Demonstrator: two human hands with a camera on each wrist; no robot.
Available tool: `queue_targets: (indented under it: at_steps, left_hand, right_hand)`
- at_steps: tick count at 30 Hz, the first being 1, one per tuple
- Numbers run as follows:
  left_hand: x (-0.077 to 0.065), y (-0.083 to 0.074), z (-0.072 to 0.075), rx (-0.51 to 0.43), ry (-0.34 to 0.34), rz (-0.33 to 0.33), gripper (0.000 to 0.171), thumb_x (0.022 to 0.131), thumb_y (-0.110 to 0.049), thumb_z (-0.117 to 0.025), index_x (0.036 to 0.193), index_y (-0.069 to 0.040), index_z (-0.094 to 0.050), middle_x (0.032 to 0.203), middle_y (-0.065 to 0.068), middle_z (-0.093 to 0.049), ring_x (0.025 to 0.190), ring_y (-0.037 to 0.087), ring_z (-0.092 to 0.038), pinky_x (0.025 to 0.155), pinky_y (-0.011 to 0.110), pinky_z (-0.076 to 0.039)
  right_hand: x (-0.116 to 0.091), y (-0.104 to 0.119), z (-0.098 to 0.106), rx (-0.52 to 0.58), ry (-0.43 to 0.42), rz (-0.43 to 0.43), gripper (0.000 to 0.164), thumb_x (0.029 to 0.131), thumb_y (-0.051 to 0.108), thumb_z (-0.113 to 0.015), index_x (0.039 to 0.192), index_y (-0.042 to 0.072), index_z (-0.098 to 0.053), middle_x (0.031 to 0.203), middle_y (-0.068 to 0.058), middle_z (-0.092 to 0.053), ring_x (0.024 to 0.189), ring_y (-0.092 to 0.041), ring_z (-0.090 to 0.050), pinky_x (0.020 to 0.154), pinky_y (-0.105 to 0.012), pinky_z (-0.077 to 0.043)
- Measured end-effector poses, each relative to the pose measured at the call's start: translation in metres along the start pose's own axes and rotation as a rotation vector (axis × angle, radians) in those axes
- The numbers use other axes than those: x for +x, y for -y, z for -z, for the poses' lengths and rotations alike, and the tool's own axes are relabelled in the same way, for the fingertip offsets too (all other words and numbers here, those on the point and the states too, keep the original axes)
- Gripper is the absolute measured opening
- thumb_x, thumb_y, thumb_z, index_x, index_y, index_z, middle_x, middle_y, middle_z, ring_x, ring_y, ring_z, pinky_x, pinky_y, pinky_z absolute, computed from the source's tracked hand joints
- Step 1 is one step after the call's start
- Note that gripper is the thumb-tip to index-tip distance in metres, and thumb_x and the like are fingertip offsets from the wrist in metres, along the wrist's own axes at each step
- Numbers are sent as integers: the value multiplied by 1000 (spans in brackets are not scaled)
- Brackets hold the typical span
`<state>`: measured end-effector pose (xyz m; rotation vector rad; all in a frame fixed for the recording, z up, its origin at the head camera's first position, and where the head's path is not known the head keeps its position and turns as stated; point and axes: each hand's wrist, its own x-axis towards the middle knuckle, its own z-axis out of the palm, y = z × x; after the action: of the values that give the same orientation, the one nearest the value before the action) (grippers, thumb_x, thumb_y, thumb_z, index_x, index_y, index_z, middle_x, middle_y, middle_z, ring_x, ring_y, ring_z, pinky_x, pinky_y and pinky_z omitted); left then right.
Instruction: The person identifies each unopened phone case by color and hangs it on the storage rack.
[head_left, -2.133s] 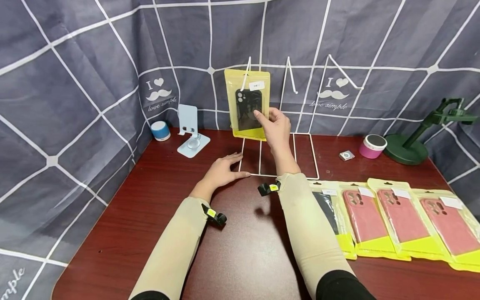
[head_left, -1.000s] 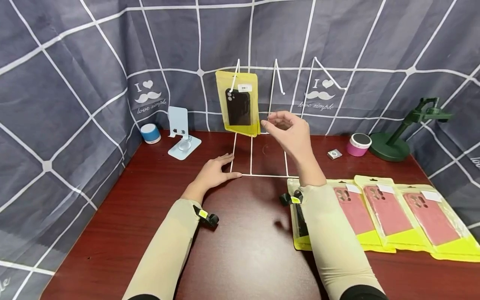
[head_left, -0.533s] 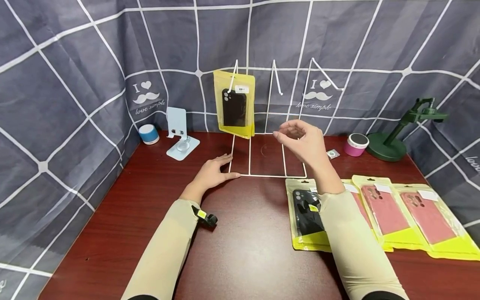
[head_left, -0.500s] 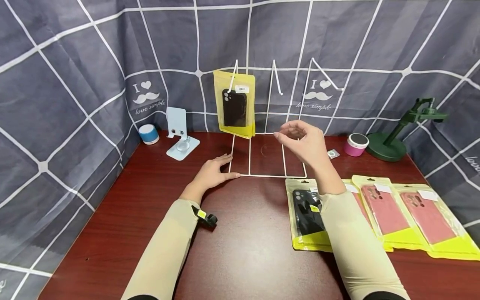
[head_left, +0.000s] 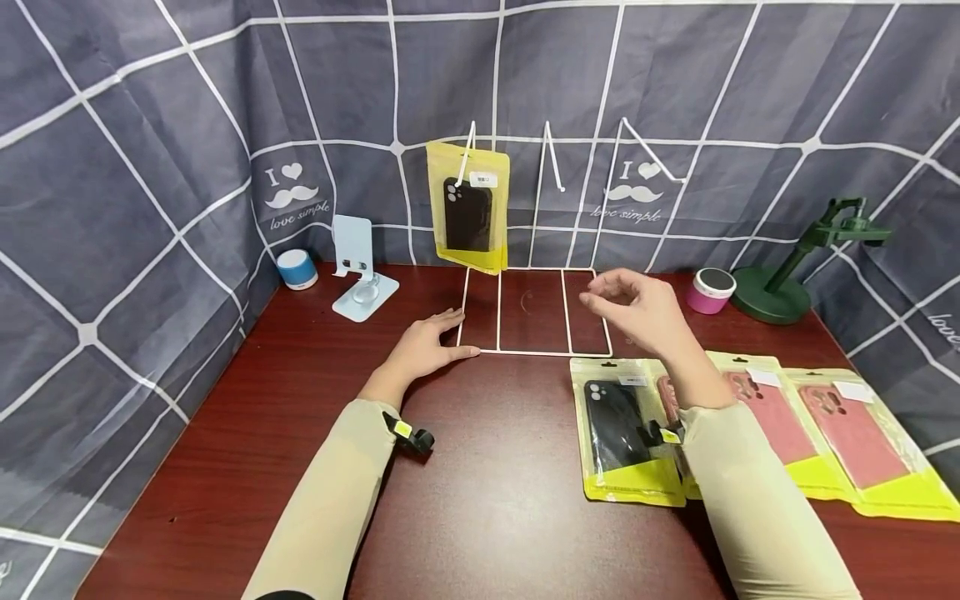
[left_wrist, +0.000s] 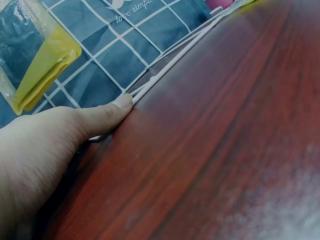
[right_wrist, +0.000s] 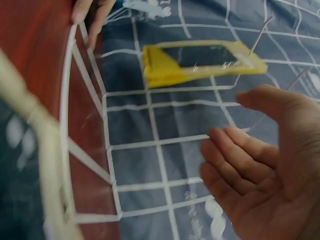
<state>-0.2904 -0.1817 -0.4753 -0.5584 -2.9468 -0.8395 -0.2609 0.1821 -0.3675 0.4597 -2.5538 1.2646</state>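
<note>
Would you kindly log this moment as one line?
left hand: touching rack base | right hand: holding nothing, above table | yellow pouches: hanging on leftmost hook | other pouches: lying on table

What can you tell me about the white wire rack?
The white wire rack looks like coated metal: a flat base frame with crossbars on the reddish-brown table, thin uprights at the back and three prongs slanting forward from the top. It stands upright. A yellow pouch, apparently with another behind it, hangs on the leftmost prong; the other two are bare. The left hand touches the base's near-left corner.
</note>
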Motion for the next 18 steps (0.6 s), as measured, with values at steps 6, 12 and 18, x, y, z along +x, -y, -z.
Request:
queue_targets:
  at_steps: [6, 12, 18]
  left_hand:
    - [1, 1, 0, 1, -1, -10, 96, 78, -78, -64, 152, -19, -48, 156, 5, -43, 146, 22, -36, 117, 47, -31]
    - [1, 2, -1, 11, -6, -4, 96, 78, -79, -65, 151, -19, -49, 155, 4, -44, 145, 21, -37, 117, 46, -31]
    - [1, 2, 0, 9, 5, 6, 97, 77, -80, -63, 152, -20, -48, 157, 4, -43, 146, 21, -35, 117, 48, -30]
  right_hand:
    - [-19, -36, 14, -151, 222, 14, 27, 92, 32, -75, 108, 9, -73, 99, -3, -75, 86, -17, -69, 74, -24, -52]
    - [-35, -69, 25, -253, 417, -28, 28, 91, 29, -76, 110, 10, -73, 102, -1, -74, 89, -19, -64, 79, -37, -51]
    - [-38, -88, 22, -232, 476, -10, 28, 85, 30, -82, 103, 12, -73, 91, 1, -66, 82, -18, -55, 72, -32, -46]
